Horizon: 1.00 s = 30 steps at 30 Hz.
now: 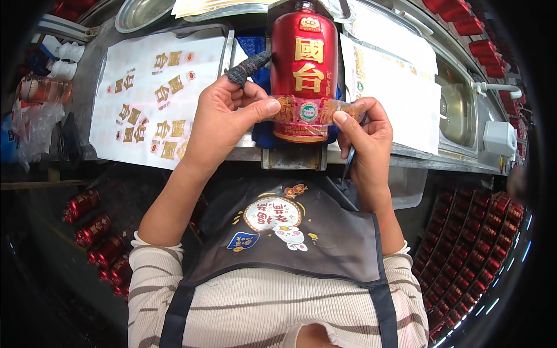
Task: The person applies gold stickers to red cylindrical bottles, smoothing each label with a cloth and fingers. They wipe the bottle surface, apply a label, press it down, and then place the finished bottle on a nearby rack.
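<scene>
A glossy red bottle [305, 49] with raised gold characters lies on a blue padded rest [253, 45], its neck away from me. Across its lower part runs a clear decal strip [308, 112] with gold patterns and a green-and-white round emblem. My left hand [223, 113] pinches the strip's left end, the thumb on top; a dark ribbed cover [246, 71] wraps its index finger, which points along the bottle's side. My right hand [368, 124] pinches the right end, which stands off the bottle. Below the right fingers shows a thin dark piece I cannot make out.
White decal sheets [101, 119] lie left; more sheets [426, 116] lie right, beside a metal sink [458, 107] with a white tap [498, 88]. A metal basin [142, 14] stands far left. Red bottles fill racks [473, 243] at lower right; others [96, 229] stand lower left.
</scene>
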Tool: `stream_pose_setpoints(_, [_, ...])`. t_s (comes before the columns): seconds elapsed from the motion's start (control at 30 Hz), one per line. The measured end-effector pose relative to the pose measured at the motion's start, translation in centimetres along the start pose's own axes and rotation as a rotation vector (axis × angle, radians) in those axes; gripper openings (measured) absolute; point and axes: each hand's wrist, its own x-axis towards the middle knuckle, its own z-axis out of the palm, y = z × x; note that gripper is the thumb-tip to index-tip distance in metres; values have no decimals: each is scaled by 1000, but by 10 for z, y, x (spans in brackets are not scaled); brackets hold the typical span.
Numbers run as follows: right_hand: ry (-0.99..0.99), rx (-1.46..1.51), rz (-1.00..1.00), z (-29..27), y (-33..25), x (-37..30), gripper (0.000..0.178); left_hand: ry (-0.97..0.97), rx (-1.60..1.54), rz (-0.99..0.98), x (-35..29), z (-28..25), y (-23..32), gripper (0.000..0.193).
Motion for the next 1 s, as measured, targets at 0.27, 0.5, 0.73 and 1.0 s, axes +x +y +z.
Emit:
stream_pose_setpoints(0.27, [14,28,-58,-1,-2,-6,21,15,-14,26,-3,-1,0,19])
stream_pose_setpoints(0.5, [16,2,-48,-1,3,-4,22,12,-10,14,-2,-3,-3,18])
stream_pose_setpoints(0.73, [17,-6,-54,0,5,-1,21,5,-5,11,0,-1,-3,17])
stream_pose_setpoints(1.0, [34,12,-93,0,4,-5,20,11,0,15,0,-3,-3,16])
